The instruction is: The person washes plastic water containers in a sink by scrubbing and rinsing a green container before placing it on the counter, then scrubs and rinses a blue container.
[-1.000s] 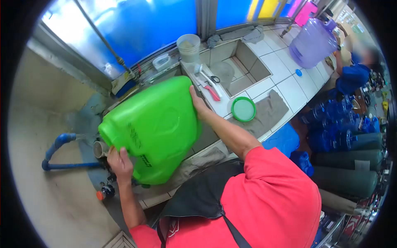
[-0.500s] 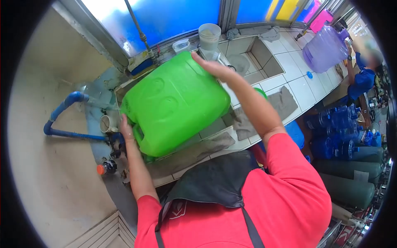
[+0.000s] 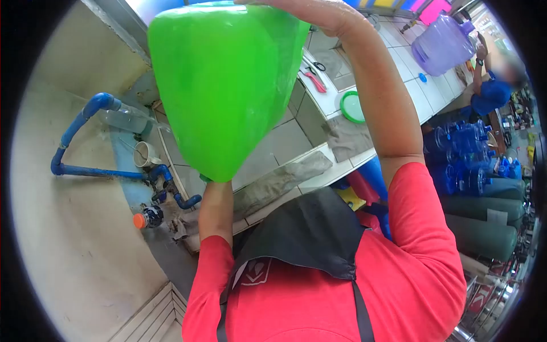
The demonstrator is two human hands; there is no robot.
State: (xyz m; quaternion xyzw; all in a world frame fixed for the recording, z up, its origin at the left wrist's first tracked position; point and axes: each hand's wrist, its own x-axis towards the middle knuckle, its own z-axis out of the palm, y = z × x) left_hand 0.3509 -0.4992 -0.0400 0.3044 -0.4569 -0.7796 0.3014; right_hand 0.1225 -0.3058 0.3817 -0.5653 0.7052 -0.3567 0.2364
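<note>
A large green plastic jug point(image 3: 225, 85) is tilted up in the air over a tiled sink point(image 3: 270, 154), held between my two hands. My right hand point(image 3: 319, 12) lies along the jug's top edge, its fingertips cut off by the frame. My left wrist point(image 3: 217, 191) meets the jug's lower end; the fingers there are hidden behind the green plastic. To the right of the jug, a green round lid point(image 3: 353, 106) and a red-handled tool point(image 3: 315, 82) lie on the white tiled counter point(image 3: 419, 97).
A blue pipe point(image 3: 105, 171) runs along the left wall beside a white mug point(image 3: 146, 154) and an orange-capped bottle point(image 3: 149, 218). Wet grey cloths point(image 3: 285, 182) cover part of the sink's front ledge. At right, a person in blue handles a purple water jug point(image 3: 441, 45); several blue bottles point(image 3: 456, 154) stand below.
The green jug has been lifted and tipped upright, moving up toward the camera and baring more of the sink. My right hand rose with it; my left hand slipped from view behind it.
</note>
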